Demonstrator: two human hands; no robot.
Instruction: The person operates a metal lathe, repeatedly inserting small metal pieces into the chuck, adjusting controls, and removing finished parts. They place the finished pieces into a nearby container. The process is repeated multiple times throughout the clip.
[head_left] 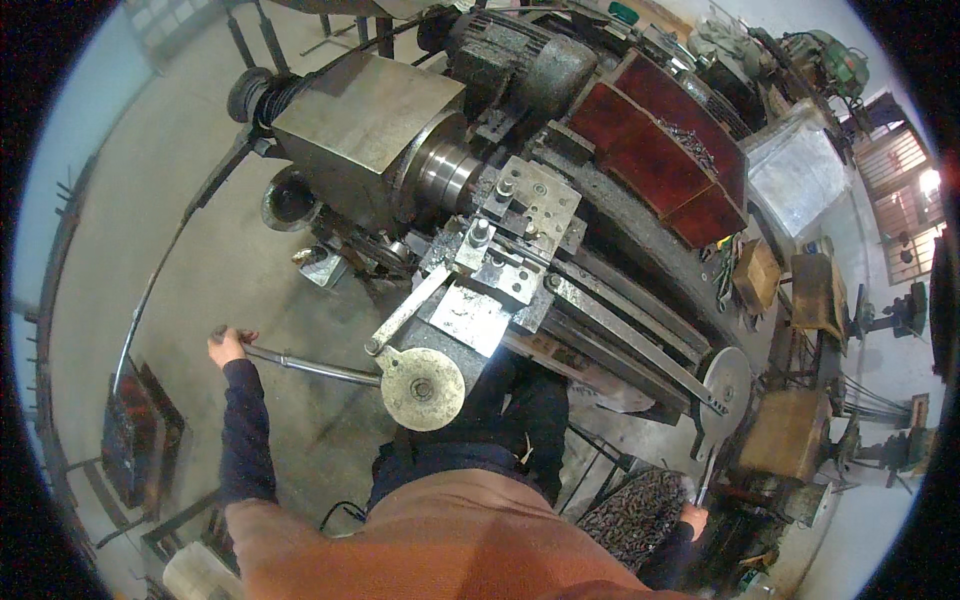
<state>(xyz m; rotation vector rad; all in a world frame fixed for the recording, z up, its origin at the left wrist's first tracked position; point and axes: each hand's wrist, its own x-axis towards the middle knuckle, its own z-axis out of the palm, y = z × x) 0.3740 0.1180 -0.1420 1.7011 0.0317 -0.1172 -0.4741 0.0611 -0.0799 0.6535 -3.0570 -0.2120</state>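
Note:
My left hand (230, 347) is closed round the outer end of a long metal lever (325, 369). That lever runs to a round metal disc (423, 388) at the front of a small lathe. Over on the right, my right hand (693, 519) grips the end of another lever (708, 478), which hangs from a second disc (727, 390) by the end of the lathe bed. Between the two levers sits a metal tool block (530, 215) with bolts, facing the shiny round chuck (447, 174). Fine details of both grips are too small to make out.
Behind the bed stands a dark red tray (650, 150) holding small metal pieces. A grey headstock (365, 110) and a motor (520, 60) fill the back left. A heap of small dark parts (635, 515) lies beside my right arm. At left is a dark box-like stand (140, 440).

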